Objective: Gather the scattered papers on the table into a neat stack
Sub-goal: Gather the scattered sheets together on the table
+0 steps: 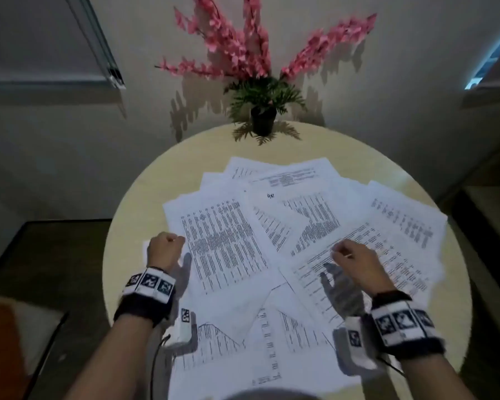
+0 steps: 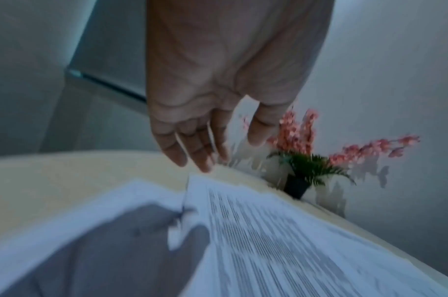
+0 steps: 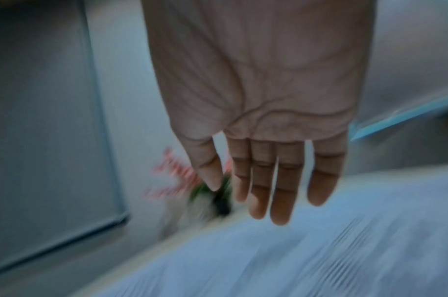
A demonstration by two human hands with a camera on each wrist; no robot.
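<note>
Several white printed papers (image 1: 272, 226) lie fanned out and overlapping across a round beige table (image 1: 127, 215). My left hand (image 1: 165, 248) hovers over the left edge of the spread, above a dense text sheet (image 1: 225, 241). In the left wrist view, its fingers (image 2: 192, 152) hang relaxed just above the sheet (image 2: 268, 241) and hold nothing. My right hand (image 1: 351, 256) hovers over the right-hand sheets (image 1: 387, 255). The blurred right wrist view shows its fingers (image 3: 281, 197) straight, pointing down at the paper (image 3: 319, 261), empty.
A dark pot of green leaves and pink flowers (image 1: 263, 116) stands at the table's far edge against the wall. Some sheets overhang the near edge (image 1: 272, 379). Bare tabletop shows on the left (image 2: 65, 180) and far right (image 1: 456, 284).
</note>
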